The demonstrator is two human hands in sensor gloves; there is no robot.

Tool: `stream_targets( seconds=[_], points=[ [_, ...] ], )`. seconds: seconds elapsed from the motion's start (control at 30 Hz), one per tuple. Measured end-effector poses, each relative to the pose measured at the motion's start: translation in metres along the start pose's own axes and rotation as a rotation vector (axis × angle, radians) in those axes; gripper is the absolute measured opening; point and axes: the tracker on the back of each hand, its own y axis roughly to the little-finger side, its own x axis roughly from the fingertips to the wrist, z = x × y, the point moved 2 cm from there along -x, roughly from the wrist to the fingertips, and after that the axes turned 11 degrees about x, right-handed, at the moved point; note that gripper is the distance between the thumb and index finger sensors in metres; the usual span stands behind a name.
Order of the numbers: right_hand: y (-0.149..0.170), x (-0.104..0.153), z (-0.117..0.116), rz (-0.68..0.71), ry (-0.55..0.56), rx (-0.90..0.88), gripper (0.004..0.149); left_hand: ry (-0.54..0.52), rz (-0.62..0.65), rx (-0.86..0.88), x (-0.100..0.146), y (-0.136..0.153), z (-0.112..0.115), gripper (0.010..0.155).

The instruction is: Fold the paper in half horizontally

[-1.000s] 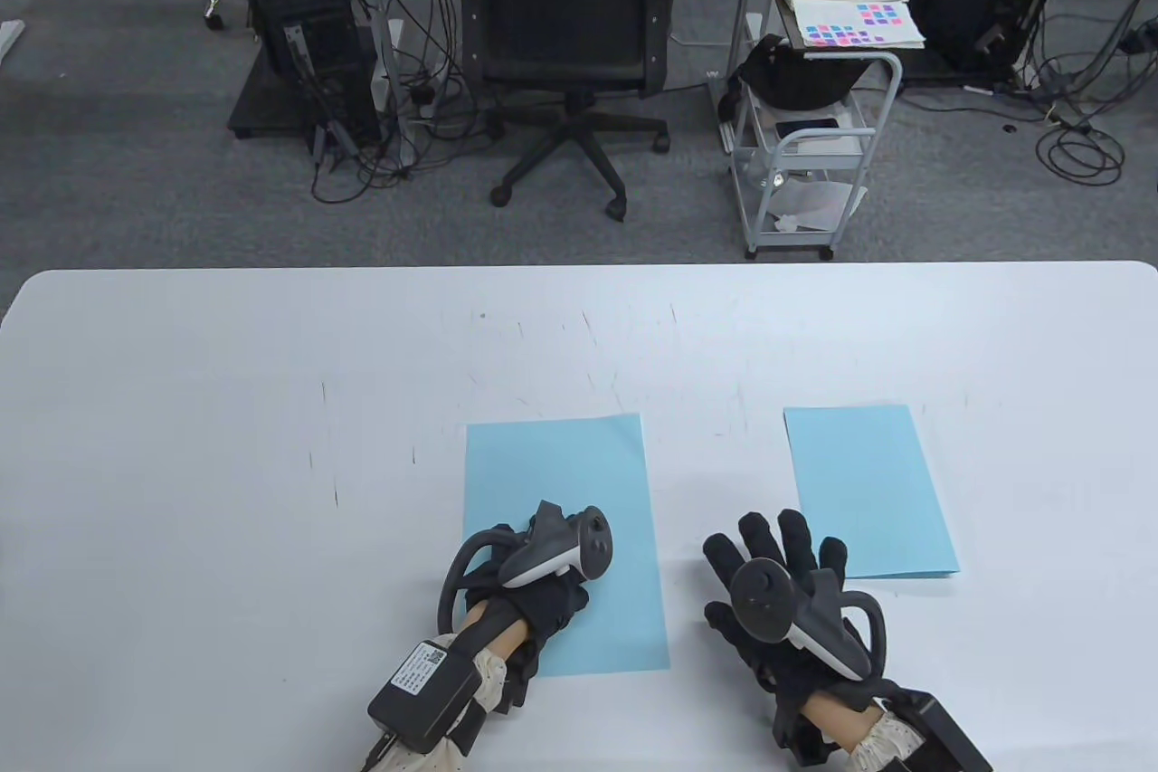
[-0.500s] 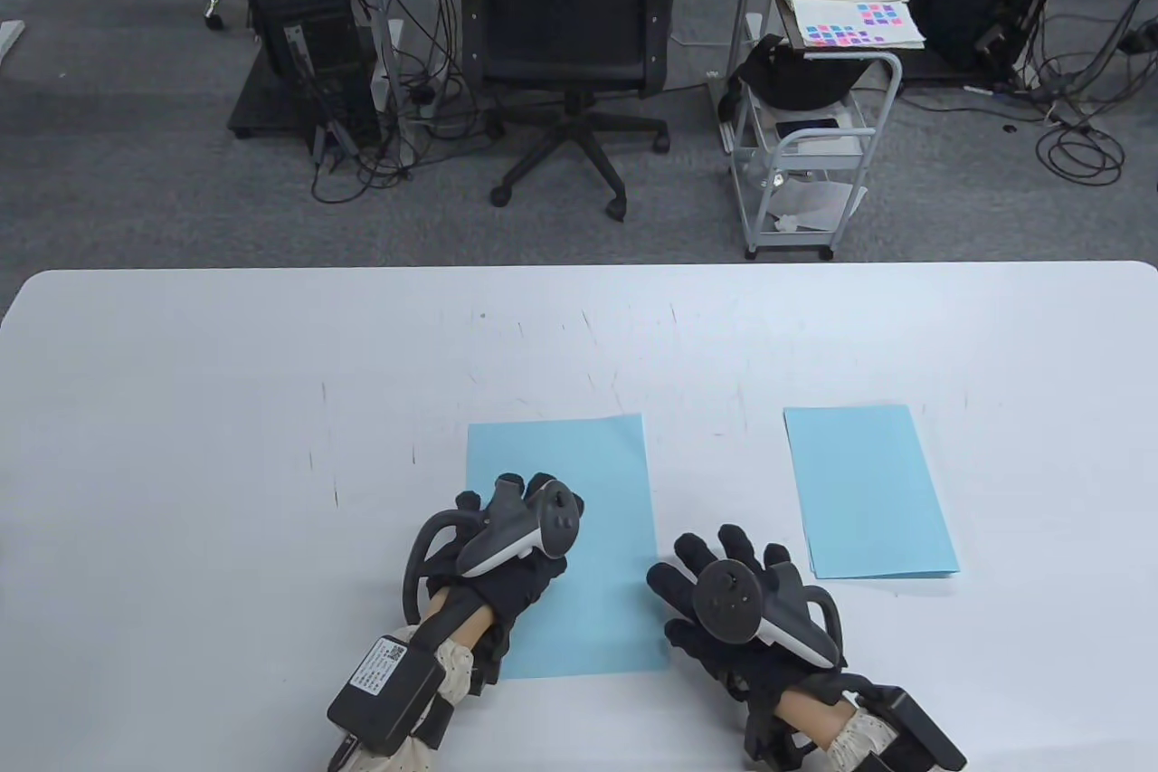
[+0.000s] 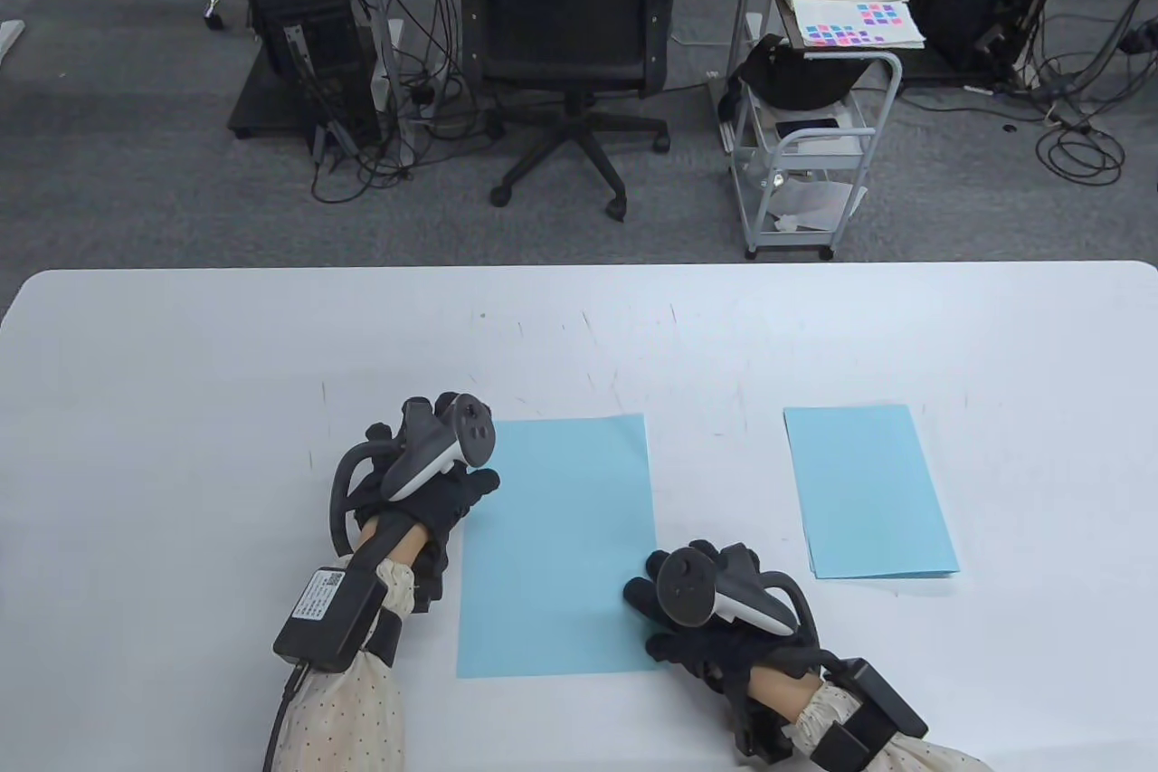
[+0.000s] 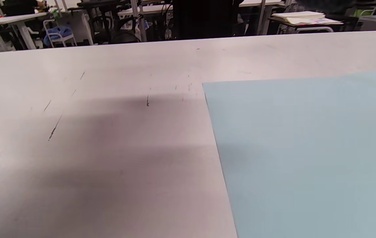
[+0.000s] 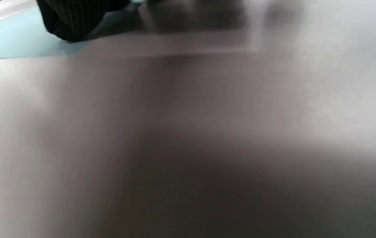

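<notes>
A light blue sheet of paper lies flat on the white table, long side running away from me. My left hand is at the sheet's far left corner, its thumb lying on the left edge. My right hand rests on the table at the sheet's right edge near the front corner, fingertips touching the paper. The left wrist view shows the sheet's far left corner and no fingers. The right wrist view is blurred, with one dark fingertip at the paper's edge.
A second light blue paper lies on the table to the right, apart from both hands. Beyond the table's far edge stand an office chair and a small cart on the floor.
My left hand has moved from the middle of the sheet up and left to its far left corner. My right hand has slid left and toward me to the sheet's right edge.
</notes>
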Motion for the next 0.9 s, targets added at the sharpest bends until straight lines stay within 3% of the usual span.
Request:
stream_targets(
  seconds=[0.27,0.47,0.6,0.9],
  points=[
    [0.001,-0.001,-0.001,0.001,-0.014,-0.014,0.065,0.140,-0.132,0.033,-0.056,0.013,0.035,0.082],
    [0.001,-0.002,-0.001,0.001,-0.010,-0.014,0.065,0.204,-0.173,0.037,-0.078,0.011,0.062,0.082],
    [0.001,-0.002,-0.001,0.002,-0.009,-0.014,0.065,0.220,-0.187,0.046,-0.084,0.009,0.069,0.081],
    [0.001,-0.002,-0.001,0.000,-0.010,-0.012,0.064,0.177,-0.123,0.076,-0.073,-0.001,0.060,0.067]
  ],
)
